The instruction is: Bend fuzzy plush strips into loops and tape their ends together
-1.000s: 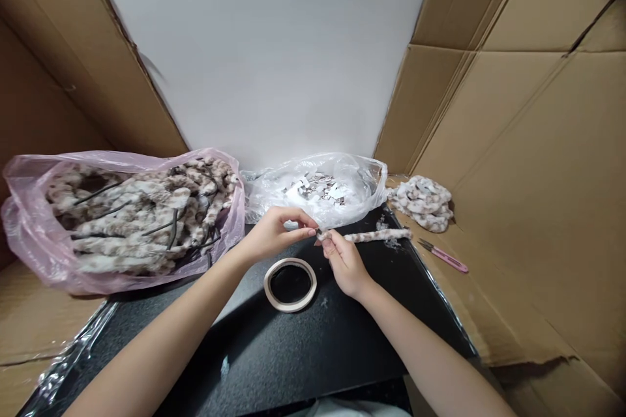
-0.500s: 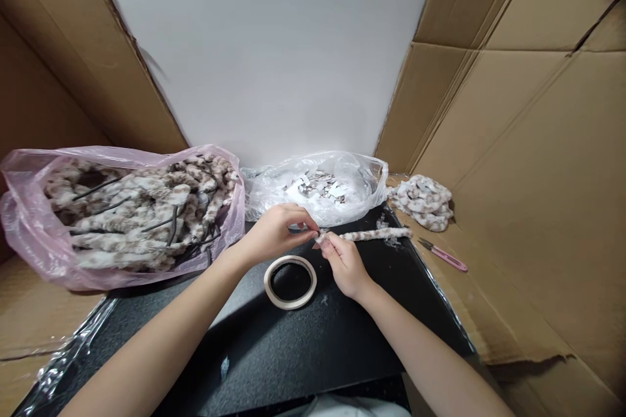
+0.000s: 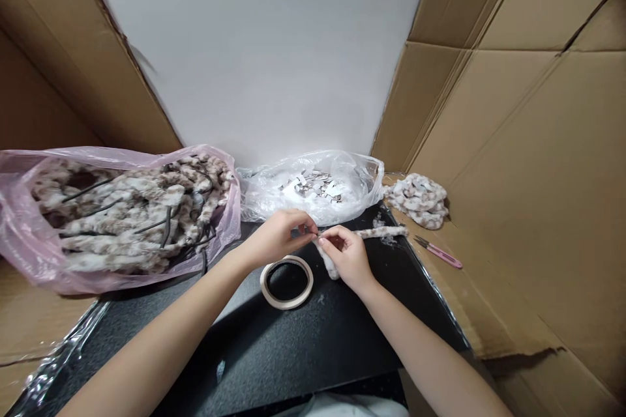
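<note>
And here's the left hand (image 3: 283,234), thumb and fingertips nearly together at the furry strip (image 3: 383,232), whether they grip it too small to tell, while the right hand (image 3: 350,259), fingers curled, pinches that strip over the black bench (image 3: 278,358), pale fur showing beneath its thumb, the spotted length out rightward, the tape roll (image 3: 286,305) lying nearby
</note>
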Available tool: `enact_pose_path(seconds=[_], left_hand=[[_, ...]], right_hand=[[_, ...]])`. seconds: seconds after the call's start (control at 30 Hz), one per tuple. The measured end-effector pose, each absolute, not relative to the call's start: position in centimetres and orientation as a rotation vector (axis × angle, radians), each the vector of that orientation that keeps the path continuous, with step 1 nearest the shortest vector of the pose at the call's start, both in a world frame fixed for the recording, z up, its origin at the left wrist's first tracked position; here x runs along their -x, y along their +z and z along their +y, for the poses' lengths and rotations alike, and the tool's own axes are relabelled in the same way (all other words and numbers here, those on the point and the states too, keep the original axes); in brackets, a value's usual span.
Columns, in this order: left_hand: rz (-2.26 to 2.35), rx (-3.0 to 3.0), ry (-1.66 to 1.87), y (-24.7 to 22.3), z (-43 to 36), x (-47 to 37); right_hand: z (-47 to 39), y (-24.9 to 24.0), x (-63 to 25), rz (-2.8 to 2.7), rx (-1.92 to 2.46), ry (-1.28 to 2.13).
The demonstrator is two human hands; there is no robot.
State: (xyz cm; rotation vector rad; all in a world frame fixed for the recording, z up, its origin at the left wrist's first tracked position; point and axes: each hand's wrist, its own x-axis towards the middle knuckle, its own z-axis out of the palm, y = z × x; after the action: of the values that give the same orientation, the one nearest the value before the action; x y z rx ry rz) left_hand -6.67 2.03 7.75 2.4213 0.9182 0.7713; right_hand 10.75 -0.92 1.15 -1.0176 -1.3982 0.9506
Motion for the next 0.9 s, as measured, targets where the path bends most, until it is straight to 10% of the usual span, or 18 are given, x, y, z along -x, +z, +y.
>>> enact_pose_path(seconds=[0.9], left_hand=[[0.854, -2.418, 0.859, 7.01, 1.51, 5.81]], right_hand=[[-0.65, 1.07, -10.56, -1.087, 0.851, 1.198]])
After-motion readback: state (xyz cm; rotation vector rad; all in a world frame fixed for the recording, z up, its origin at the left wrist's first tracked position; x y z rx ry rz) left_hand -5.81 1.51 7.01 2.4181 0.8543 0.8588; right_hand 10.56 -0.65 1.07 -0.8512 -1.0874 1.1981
